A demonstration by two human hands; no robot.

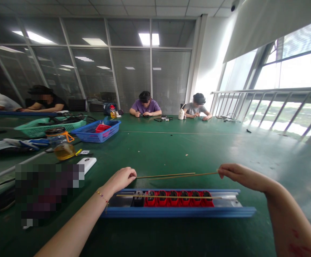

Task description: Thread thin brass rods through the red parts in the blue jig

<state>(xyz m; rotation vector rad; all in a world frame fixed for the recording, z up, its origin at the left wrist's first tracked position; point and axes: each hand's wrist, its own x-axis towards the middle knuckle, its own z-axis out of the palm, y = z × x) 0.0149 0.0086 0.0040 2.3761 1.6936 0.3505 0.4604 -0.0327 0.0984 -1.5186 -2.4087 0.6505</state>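
Note:
My left hand (124, 177) is closed in a pinch on the left end of a thin tan stick (166, 175). Opposite it, my right hand (232, 172) pinches the right end of a second thin tan stick (198, 175). The two sticks run almost parallel and overlap in the middle, just beyond a long blue-edged metal channel (182, 213). Inside this channel sits a row of several red holders (167, 204) with black round parts, and a black block (138, 200) at the row's left end. Lengthwise over the row lies a third thin stick (217, 197).
To the left are a blue basket (96, 136) with a red box, a green basket (32, 132) of cables, a jar of amber liquid (64, 151) and a white power bank (89, 165). Across the green table (155, 150) several people sit working.

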